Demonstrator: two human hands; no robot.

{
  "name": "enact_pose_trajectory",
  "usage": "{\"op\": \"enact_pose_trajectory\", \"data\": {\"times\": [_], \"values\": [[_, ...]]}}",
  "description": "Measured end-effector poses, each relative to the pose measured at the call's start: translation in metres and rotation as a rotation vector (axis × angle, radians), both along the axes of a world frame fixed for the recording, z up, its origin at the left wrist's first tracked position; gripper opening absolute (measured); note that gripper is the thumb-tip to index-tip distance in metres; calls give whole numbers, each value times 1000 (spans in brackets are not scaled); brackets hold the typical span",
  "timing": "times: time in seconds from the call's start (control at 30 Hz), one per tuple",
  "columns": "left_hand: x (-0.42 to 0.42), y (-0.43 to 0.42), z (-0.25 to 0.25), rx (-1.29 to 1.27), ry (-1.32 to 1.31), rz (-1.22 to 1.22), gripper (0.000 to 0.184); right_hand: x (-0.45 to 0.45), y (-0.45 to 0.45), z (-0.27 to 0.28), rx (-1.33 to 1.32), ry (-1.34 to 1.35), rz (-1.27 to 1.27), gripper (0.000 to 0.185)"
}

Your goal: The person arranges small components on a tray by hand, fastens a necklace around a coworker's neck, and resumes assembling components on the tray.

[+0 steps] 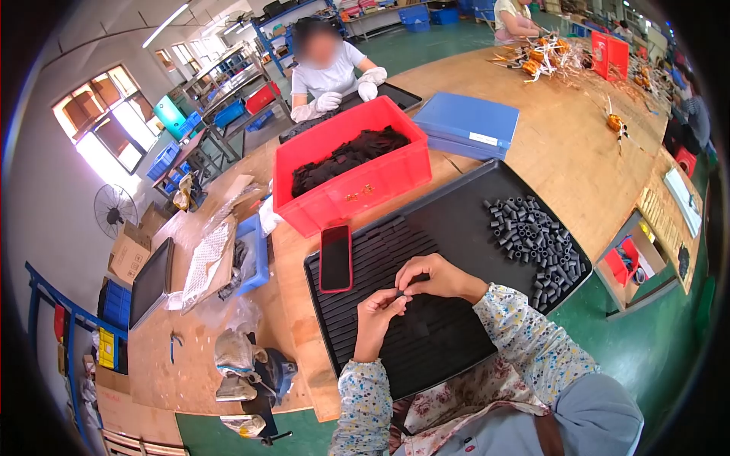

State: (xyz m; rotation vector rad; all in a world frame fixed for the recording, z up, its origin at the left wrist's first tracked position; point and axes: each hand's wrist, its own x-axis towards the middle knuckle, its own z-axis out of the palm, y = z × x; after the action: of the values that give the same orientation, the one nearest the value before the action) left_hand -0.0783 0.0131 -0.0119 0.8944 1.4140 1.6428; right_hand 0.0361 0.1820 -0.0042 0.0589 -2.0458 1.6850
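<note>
My left hand (378,318) and my right hand (439,278) meet over a black tray (456,204), both with fingers pinched around one small dark piece (403,293). Rows of dark strips or short pieces (380,262) cover the left part of the tray beneath my hands. On its right side lies a loose heap of short grey-black tubes (528,239). A phone (335,258) with a red edge rests on the tray's left side. Behind the tray, a red bin (357,190) holds many flat black pieces (350,156).
Beyond the red bin, a co-worker in white gloves (328,101) works at another black tray (399,96). A blue case (468,121) lies behind my tray. To the left are a blue bin (258,258), cardboard and a clamp-like tool (266,380). Wired orange coils (547,57) lie far right.
</note>
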Motion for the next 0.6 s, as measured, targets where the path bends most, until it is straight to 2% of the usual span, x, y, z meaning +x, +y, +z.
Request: {"op": "enact_pose_trajectory", "data": {"times": [0.07,0.13,0.23,0.3,0.33,0.37,0.4,0.43,0.47,0.57,0.6], "values": [[-1,1,-3,20,-27,-8,19,0,0,0,139,40,34,15],[1,2,-5,36,-56,-22,18,-2,2,0,153,24,16,13],[6,7,1,55,-69,60,22,-13,20,-7,-387,-25,-181,4],[6,7,-5,46,801,150,29,-28,44,-20,-328,-111,-568,5],[7,7,-10,51,803,149,29,-34,56,-26,-291,-134,-733,8],[9,8,-15,38,962,165,32,-40,63,-30,-288,-128,-734,8],[11,9,-16,23,1121,183,34,-46,68,-32,-161,-180,-893,9],[11,9,-16,15,1104,155,29,-53,73,-35,-31,-231,-1048,10],[10,8,-18,20,1111,158,29,-60,78,-41,-31,-221,-1048,10],[9,9,-21,-5,1044,122,25,-72,96,-65,453,-329,-933,11],[10,9,-19,-3,1043,121,25,-76,100,-70,455,-330,-934,11]]}}
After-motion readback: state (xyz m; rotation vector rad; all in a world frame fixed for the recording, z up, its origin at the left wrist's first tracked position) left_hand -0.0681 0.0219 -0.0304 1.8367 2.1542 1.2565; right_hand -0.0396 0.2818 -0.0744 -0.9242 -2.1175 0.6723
